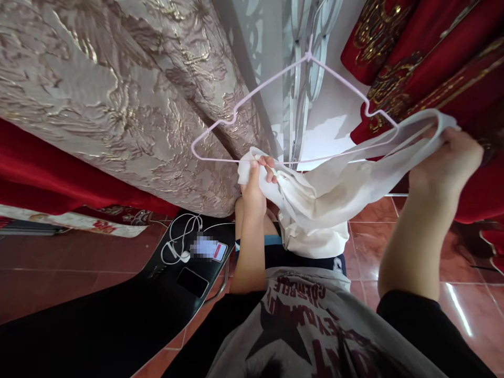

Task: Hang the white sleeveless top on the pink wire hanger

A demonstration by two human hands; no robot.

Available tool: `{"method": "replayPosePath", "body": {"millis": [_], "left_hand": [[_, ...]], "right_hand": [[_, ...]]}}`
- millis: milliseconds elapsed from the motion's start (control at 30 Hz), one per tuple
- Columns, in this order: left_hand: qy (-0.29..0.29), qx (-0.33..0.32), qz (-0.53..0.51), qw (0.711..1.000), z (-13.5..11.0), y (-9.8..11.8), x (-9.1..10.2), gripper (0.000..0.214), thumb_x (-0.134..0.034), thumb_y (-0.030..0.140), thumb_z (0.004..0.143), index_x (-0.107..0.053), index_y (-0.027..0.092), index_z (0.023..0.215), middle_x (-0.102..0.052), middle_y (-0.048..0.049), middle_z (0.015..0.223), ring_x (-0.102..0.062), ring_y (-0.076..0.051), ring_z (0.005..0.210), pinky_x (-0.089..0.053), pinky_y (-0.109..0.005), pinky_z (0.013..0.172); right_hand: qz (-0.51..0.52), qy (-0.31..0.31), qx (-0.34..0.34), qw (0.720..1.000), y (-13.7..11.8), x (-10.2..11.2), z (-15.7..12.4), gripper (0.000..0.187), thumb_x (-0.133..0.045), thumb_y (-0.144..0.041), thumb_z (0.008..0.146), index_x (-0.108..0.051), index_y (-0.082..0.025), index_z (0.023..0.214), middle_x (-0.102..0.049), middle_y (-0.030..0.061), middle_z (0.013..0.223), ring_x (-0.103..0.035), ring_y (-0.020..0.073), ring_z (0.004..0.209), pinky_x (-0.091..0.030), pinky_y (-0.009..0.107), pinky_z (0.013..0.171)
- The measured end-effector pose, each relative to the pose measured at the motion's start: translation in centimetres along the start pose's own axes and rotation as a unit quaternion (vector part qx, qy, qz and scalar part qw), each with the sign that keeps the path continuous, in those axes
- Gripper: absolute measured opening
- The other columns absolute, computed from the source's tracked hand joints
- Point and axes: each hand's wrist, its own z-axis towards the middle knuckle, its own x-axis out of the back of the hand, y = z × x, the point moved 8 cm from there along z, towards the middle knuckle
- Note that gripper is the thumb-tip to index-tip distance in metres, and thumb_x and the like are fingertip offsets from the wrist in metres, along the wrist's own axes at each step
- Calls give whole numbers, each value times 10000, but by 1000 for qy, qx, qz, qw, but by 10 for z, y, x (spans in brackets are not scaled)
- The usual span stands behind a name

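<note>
A thin white cloth garment [334, 194] is stretched between my hands, its lower part bunched over my lap. My left hand [260, 176] pinches one end of it, close to the bottom bar of a pale pink clothes hanger [271, 79]. Off to the right, my right hand [444, 155] grips the garment's other edge and holds it raised, pulled into a loop. The hanger hangs in front of me by its hook, and its right corner lies behind or inside the sheer fabric; which of these I cannot tell.
Patterned beige fabric [118, 105] hangs at the left. Red embroidered cloth [425, 58] hangs at the right, near a white metal frame [301, 105]. A black bench [98, 310] to my left bears a lit phone [210, 249], a dark phone [192, 282] and white earphones [169, 252].
</note>
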Motion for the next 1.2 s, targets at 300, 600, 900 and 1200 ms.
{"method": "replayPosePath", "body": {"millis": [300, 600, 900, 1200], "left_hand": [[15, 19, 0, 1000, -5, -13, -8, 320, -680, 427, 1023, -583, 200, 820, -607, -18, 831, -402, -78, 532, -471, -220, 538], [-10, 12, -1, 1000, -10, -2, -6, 254, -666, 379, 1034, -594, 196, 873, -624, -29, 881, -430, -73, 539, -461, -245, 560], [-6, 32, -11, 999, -8, -15, -14, 308, -701, 415, 1009, -591, 192, 828, -654, -35, 872, -387, -69, 521, -444, -224, 526], [4, 89, 83, 993, -12, -4, 11, 259, -846, 303, 806, -734, 191, 1011, -774, -92, 1121, -412, -54, 554, -420, -218, 537]], "right_hand": [[-46, -127, -37, 990, -26, -59, -91, 192, -726, -341, 685, -619, -204, 766, -432, -49, 552, -255, 54, 425, -107, 283, 456], [37, 123, -65, 990, -5, -8, -54, 209, -477, -189, 632, -448, -238, 834, -383, -26, 746, -29, 76, 546, -65, 319, 539], [-109, -72, 50, 990, -5, -73, -126, 290, -534, -509, 936, -540, -224, 989, -704, 50, 905, -336, 79, 529, -249, 267, 523], [-285, -196, 134, 929, 31, -106, -125, 403, -648, -590, 921, -502, -231, 812, -534, 7, 729, -535, 159, 743, -450, 311, 674]]}}
